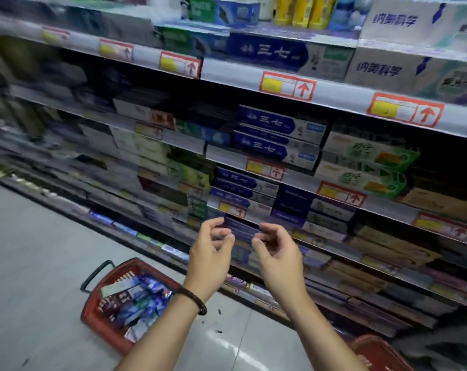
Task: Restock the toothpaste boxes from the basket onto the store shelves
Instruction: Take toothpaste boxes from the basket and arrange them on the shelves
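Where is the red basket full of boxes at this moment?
Head view, lower left: the red basket stands on the floor before the bottom shelf, partly hidden behind the left forearm.

Glossy floor (39,250), red plastic basket (93,319)

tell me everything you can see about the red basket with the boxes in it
The red basket looks like slotted plastic, with a black handle at its left end. It stands on the grey floor before the bottom shelf, piled with mostly blue and white toothpaste boxes. The left forearm covers part of its right side.
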The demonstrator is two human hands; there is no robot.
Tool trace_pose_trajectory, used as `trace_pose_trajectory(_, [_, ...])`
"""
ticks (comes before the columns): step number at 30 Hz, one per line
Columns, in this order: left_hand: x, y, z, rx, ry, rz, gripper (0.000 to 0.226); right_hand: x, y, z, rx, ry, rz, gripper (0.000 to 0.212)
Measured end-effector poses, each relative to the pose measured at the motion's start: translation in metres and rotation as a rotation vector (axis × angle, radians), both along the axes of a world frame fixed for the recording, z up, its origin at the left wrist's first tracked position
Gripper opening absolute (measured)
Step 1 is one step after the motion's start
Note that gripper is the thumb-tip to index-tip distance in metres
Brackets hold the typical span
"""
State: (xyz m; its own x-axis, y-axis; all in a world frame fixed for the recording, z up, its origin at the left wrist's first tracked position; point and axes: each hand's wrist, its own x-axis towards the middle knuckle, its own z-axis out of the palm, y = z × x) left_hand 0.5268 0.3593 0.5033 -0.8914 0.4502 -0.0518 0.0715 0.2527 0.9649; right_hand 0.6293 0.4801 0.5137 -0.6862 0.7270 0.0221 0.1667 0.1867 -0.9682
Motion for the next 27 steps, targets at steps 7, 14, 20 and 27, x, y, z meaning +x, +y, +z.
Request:
trace_pose_trajectory(7, [-0.029,-0.089,-0.011,-0.005,-0.029,0.086,0.028,-0.046,-0.080,-0.011,-0.021,-0.020,0.119,0.021])
trace_pose_trajectory(14, [-0.058,-0.171,-0.033,0.004,-0.082,0.240,0.027,-0.088,-0.143,-0.033,-0.063,-0.085,0.260,0.017])
trace_pose_trajectory(20, [-0.084,-0.210,-0.054,-0.042,-0.114,0.414,0.024,-0.122,-0.165,-0.053,-0.092,-0.114,0.352,0.016])
trace_pose_trajectory(27, [-0.114,-0.232,-0.076,-0.096,-0.130,0.582,0.020,-0.173,-0.173,-0.084,-0.127,-0.176,0.500,0.017])
